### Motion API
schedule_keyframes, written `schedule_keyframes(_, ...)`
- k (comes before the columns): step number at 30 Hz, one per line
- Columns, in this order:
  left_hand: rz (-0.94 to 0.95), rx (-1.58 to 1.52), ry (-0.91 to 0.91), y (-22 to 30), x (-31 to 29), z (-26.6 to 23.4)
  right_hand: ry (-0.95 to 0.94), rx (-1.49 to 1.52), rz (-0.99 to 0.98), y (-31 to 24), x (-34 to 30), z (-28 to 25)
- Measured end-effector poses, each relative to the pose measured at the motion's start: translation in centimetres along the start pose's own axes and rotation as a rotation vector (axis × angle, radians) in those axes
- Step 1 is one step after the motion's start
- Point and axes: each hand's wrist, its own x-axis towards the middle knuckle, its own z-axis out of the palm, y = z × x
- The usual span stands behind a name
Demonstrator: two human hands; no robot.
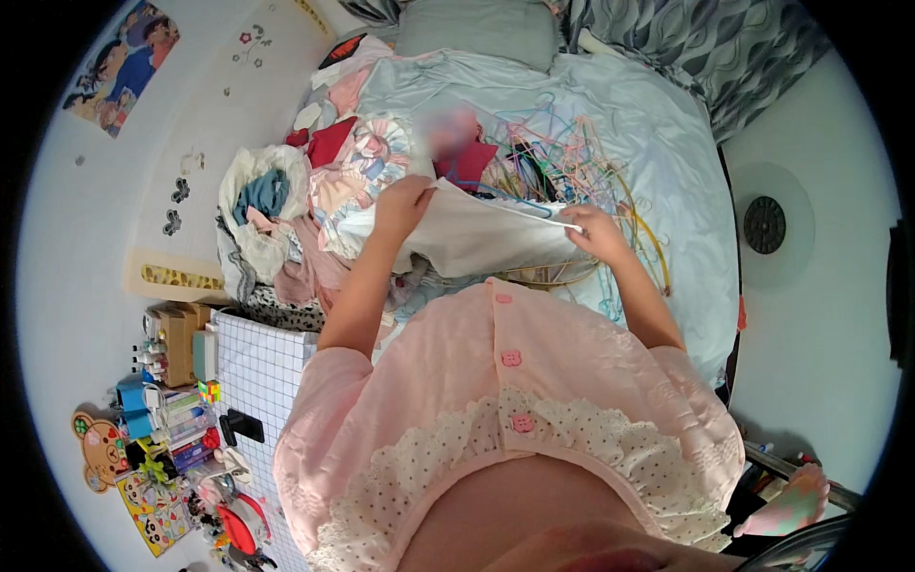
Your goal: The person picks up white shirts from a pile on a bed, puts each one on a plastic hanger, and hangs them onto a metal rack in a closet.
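A white garment is stretched sideways over the bed in front of me, its upper edge pulled nearly straight. My left hand is closed on the left end of that edge, and my right hand pinches the right end. Part of a blue hanger shows along the garment's top edge; I cannot tell whether it is inside or behind the cloth. Just beyond my hands lies a tangled heap of colourful hangers. Dark red cloth sits behind the garment, next to a blurred patch.
Piled clothes cover the bed's left side, with a white bag of clothing beside them. A pillow lies at the far end. At lower left, a checked desk holds books and small items. A fan stands at right.
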Motion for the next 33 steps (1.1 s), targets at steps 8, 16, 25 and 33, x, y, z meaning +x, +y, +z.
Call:
schedule_keyframes(8, 0.076, -0.21, -0.019, 3.4, 1.3, 1.6, 0.183, 0.017, -0.155, -2.5, 5.1, -0.8)
schedule_keyframes(16, -0.197, -0.379, 0.082, 3.0, 0.1, -0.8, 0.294, 0.094, 0.22, -2.6, 4.5, -1.5)
schedule_keyframes(25, -0.215, -0.36, 0.017, 3.1, 0.0, -0.9, 0.022, 0.259, 0.269, -3.5, 5.0, -2.0)
schedule_keyframes(33, -0.032, -0.267, -0.081, 4.7, 0.8, 1.4, 0.202, 0.256, 0.133, -6.3, 7.6, 0.6)
